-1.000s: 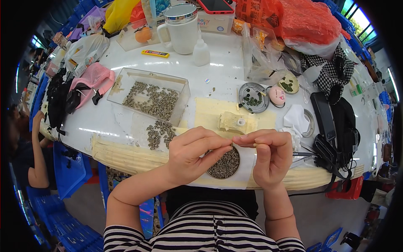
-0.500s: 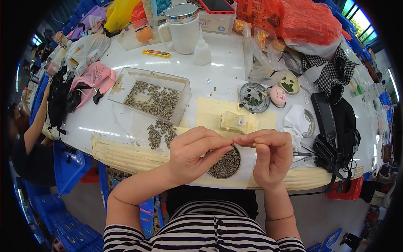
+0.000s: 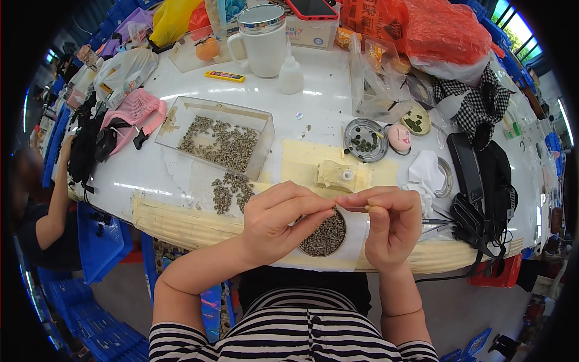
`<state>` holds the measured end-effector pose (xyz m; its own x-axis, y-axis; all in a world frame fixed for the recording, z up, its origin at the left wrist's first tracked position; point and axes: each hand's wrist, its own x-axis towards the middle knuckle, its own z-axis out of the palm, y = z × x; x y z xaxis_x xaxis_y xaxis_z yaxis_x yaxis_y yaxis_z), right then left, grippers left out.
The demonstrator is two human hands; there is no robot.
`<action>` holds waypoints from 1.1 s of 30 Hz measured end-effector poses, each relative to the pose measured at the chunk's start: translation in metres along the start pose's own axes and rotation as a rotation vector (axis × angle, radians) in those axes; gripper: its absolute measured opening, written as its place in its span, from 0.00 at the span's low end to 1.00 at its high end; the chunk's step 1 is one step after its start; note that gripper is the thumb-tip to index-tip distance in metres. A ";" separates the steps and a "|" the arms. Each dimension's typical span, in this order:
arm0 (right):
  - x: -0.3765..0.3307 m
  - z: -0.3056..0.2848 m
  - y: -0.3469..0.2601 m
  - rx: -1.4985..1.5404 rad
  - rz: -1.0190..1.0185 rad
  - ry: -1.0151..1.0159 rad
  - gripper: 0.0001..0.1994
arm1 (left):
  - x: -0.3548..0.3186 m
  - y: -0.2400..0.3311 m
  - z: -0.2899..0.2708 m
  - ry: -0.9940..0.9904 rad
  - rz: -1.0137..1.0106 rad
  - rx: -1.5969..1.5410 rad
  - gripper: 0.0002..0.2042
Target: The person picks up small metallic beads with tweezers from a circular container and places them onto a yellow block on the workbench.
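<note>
Both hands meet at lower centre of the frame, pinching one tiny piece right over the round dish of grey-brown beads [image 3: 325, 236], so anything dropped probably lands back in it. The left hand [image 3: 278, 218] closes thumb and forefinger on it; the right hand [image 3: 392, 224] nips a thin needle-like stick. Just beyond, a loose bead pile [image 3: 232, 192] and the clear tray [image 3: 218, 140] sit within reach on the white bench [image 3: 319, 108].
</note>
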<state>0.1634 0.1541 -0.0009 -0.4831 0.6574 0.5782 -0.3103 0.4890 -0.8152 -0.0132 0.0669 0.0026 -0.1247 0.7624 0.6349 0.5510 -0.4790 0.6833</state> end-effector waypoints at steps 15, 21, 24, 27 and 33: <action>0.023 -0.003 0.011 -0.744 -0.192 0.155 0.05 | 0.000 -0.003 0.002 0.052 0.039 0.022 0.10; 0.020 -0.002 0.006 -0.798 -0.156 0.129 0.08 | -0.003 0.000 0.001 0.088 0.044 0.031 0.12; 0.010 -0.002 -0.006 -0.498 -0.019 0.012 0.06 | 0.003 0.001 -0.007 0.072 0.162 0.154 0.14; 0.009 -0.003 -0.008 -0.050 0.214 -0.218 0.09 | 0.001 0.000 -0.005 0.102 0.164 0.208 0.15; 0.003 0.000 -0.004 0.126 0.391 -0.148 0.06 | -0.003 0.000 0.001 0.199 0.253 0.399 0.15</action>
<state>0.1632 0.1544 0.0044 -0.6933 0.6857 0.2217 -0.1735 0.1398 -0.9749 -0.0119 0.0653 -0.0003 -0.0803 0.5277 0.8456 0.8516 -0.4045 0.3334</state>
